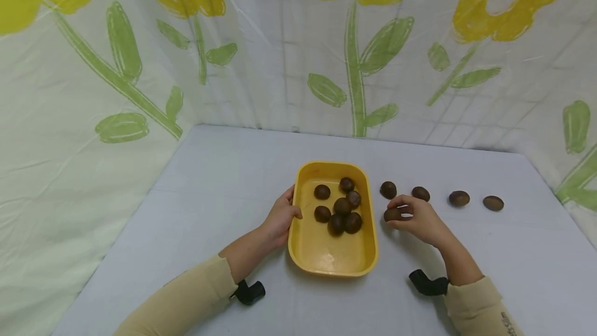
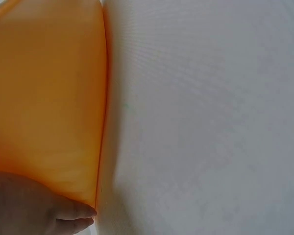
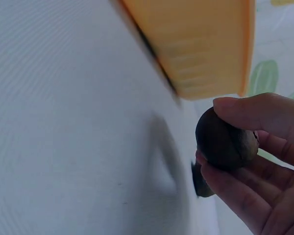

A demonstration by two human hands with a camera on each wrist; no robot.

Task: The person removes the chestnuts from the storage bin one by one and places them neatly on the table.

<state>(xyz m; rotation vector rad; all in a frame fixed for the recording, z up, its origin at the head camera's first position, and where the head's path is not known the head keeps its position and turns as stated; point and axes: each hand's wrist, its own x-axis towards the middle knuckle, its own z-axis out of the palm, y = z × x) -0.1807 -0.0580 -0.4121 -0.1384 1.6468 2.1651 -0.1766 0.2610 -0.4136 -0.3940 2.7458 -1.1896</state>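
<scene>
A shallow yellow plastic tray (image 1: 333,253) with rounded corners lies on the table and holds several dark brown chestnuts (image 1: 342,206). My left hand (image 1: 281,218) grips the tray's left side, thumb over the rim; in the left wrist view its fingers lie along the tray's outer wall (image 2: 49,107). Just right of the tray, my right hand (image 1: 417,220) pinches one chestnut (image 3: 225,139) between thumb and fingers. The right wrist view shows it held above the table, near the tray's wall (image 3: 206,54), with another chestnut (image 3: 202,181) partly hidden behind the fingers.
A loose row of chestnuts (image 1: 459,198) runs along the table (image 1: 224,180) right of the tray, beyond my right hand. Black wrist mounts (image 1: 428,283) stick out below both wrists. A flower-printed curtain (image 1: 261,66) borders the table at the back and sides.
</scene>
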